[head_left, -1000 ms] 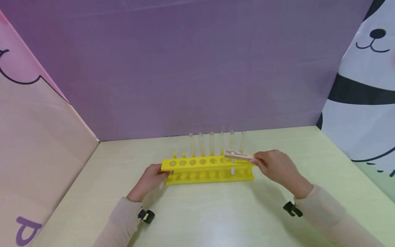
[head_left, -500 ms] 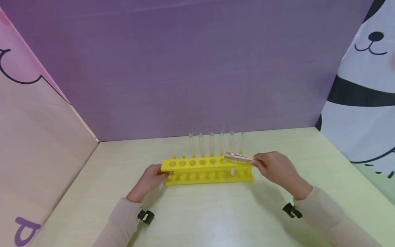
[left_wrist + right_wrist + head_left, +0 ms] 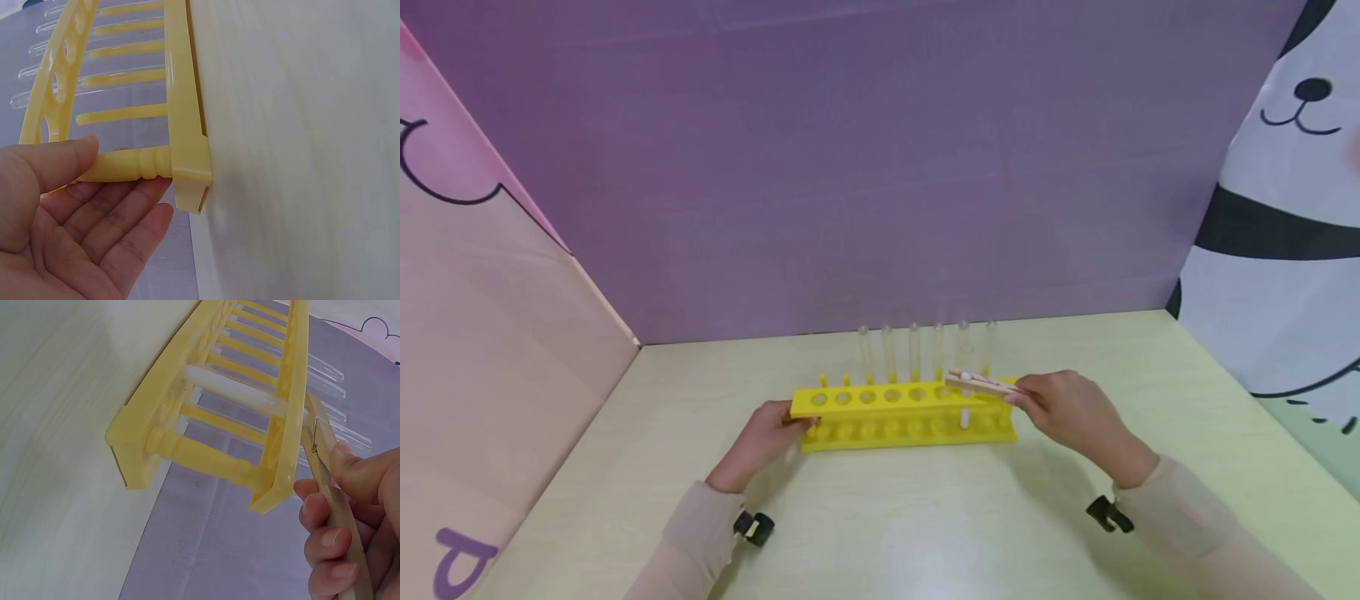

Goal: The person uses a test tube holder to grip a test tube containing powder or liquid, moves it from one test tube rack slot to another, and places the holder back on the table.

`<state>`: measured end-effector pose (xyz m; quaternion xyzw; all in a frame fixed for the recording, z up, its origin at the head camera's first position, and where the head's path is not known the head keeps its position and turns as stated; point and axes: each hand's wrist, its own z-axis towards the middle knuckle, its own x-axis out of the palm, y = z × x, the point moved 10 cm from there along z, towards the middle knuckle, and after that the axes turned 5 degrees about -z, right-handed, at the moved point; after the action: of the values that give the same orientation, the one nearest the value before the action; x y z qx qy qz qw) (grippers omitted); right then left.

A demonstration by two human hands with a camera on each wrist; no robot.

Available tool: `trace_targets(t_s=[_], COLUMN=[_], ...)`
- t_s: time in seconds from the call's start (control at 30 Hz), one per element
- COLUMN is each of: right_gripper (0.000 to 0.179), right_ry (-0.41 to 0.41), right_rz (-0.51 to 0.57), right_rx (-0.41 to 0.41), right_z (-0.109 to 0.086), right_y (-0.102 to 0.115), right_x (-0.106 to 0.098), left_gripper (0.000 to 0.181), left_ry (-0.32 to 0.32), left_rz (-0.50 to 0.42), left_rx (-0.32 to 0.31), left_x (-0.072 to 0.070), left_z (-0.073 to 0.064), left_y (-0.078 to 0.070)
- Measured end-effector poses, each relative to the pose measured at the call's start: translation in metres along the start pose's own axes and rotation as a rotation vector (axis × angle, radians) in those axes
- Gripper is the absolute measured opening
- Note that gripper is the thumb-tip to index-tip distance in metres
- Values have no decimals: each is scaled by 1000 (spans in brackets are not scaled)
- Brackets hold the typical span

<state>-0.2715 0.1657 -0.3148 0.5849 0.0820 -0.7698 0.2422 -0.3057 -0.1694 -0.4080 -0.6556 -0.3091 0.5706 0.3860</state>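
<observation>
A yellow test tube rack (image 3: 880, 406) stands on the table, its row of round holes facing up. My left hand (image 3: 765, 435) grips the rack's left end post, thumb over it and fingers below in the left wrist view. My right hand (image 3: 1078, 417) holds a wooden test tube clamp (image 3: 988, 384) at the rack's right side. The clamp's tip is at a glass test tube (image 3: 237, 390) with white contents, which passes down through a rack hole. That tube's white bottom end shows low in the rack. Part of the rack's top is hidden behind the clamp.
Several clear test tubes (image 3: 914, 350) stand upside down on pegs along the rack's rear. Two bare yellow pegs (image 3: 847, 380) rise at its left. A purple backdrop (image 3: 880, 167) closes off the table's far edge, with printed panels at both sides.
</observation>
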Motion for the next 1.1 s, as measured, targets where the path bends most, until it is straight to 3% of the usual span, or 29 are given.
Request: trace_targets(t_s=[1.1], right_gripper=[14], right_ry=[34], right_rz=[24], right_rx=[10], right_z=[0], right_y=[-2], right_x=[1], left_gripper=[28], left_ry=[12], left_rz=[-6], left_rx=[8], left_x=[2], left_z=[2], left_y=[-2])
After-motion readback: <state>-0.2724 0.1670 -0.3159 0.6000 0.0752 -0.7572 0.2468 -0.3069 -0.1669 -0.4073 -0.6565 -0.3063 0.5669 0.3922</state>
